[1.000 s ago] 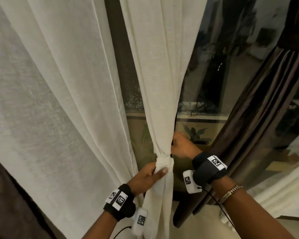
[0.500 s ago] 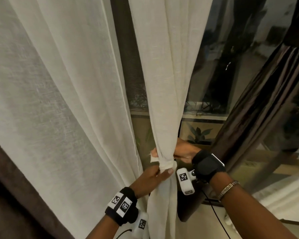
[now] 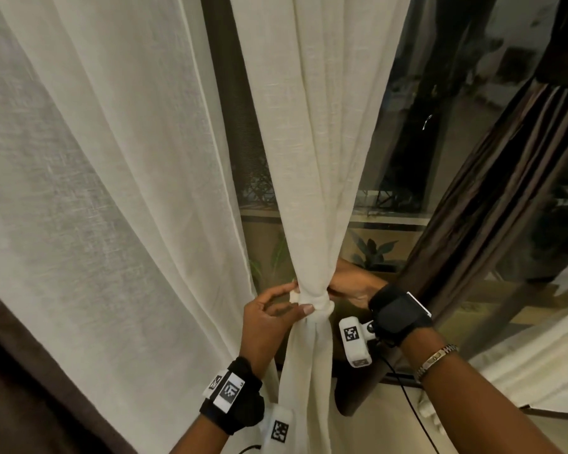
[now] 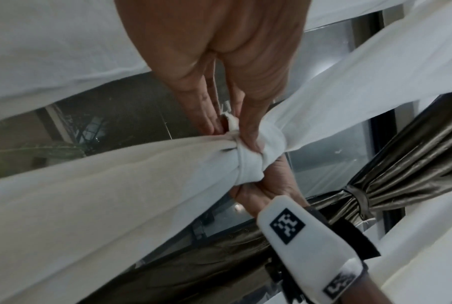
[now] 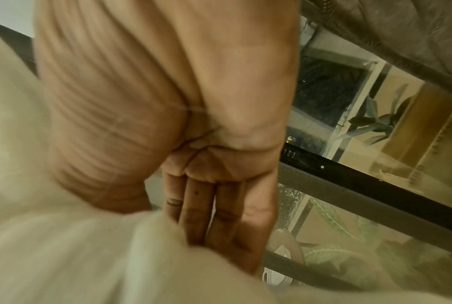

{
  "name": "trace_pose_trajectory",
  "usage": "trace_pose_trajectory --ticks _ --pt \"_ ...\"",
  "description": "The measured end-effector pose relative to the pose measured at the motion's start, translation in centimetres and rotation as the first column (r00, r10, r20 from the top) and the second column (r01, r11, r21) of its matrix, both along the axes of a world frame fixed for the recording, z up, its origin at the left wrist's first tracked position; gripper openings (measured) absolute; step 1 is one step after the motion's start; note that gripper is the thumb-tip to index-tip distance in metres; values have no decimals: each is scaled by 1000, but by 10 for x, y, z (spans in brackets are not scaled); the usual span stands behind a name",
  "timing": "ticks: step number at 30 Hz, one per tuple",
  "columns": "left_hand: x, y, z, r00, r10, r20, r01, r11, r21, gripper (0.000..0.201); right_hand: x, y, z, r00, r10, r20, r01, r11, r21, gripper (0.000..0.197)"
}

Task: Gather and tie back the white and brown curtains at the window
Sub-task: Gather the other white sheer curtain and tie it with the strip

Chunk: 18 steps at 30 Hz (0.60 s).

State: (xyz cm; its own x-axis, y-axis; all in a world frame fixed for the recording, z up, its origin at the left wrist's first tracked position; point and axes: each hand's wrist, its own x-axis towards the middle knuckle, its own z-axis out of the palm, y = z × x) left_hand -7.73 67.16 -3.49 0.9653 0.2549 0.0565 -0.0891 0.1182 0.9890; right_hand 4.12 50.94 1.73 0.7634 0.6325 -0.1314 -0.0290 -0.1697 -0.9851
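Note:
The white curtain (image 3: 315,158) hangs gathered into a narrow bundle, cinched by a white tie band (image 3: 318,298). My left hand (image 3: 297,301) is at the band's left side: the thumb presses on the band (image 4: 266,144) while the fingertips (image 4: 209,121) pinch its short free end. My right hand (image 3: 348,286) reaches behind the bundle and holds it at the band, its fingers (image 5: 219,226) hidden past the cloth (image 5: 76,257). The brown curtain (image 3: 492,198) hangs at the right, bound by its own tie (image 4: 360,197).
A wide white curtain panel (image 3: 95,191) fills the left. Dark window glass (image 3: 423,142) and a dark frame post (image 3: 230,109) lie behind, with potted plants (image 3: 374,250) outside. Dark fabric (image 3: 20,388) sits lower left, more white cloth (image 3: 538,365) lower right.
My left hand shifted from wrapping the front of the band to its left side, fingers now on the tie's free end. The right hand stayed behind the bundle.

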Motion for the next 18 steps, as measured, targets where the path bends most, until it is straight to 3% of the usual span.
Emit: trace_pose_trajectory --ticks 3,5,7,8,10,12,15,18 --pt "7 0 -3 997 75 -11 -75 995 59 37 1 -6 -5 989 38 -142 -30 998 56 28" --pt "11 2 -1 993 115 -20 -114 993 42 37 2 -13 -8 921 82 -381 8 974 228 40" --pt "14 3 1 991 130 -35 -130 991 23 38 4 -21 -12 851 197 -486 -23 940 340 54" --pt "16 3 2 988 145 -45 -144 989 32 38 5 -21 -13 861 244 -445 -105 944 314 63" --pt "19 2 3 981 191 -43 -187 978 98 35 2 -15 -13 942 263 -207 -254 965 68 67" --pt "23 3 0 979 204 -22 -198 967 162 25 2 -4 -11 975 221 -8 -221 969 -114 59" --pt "25 9 0 993 116 -10 -114 988 99 13 7 -2 -11 993 79 89 -66 988 -142 60" --pt "30 14 3 994 106 -10 -105 993 54 30 11 -6 -14 996 55 76 -48 995 -91 63"
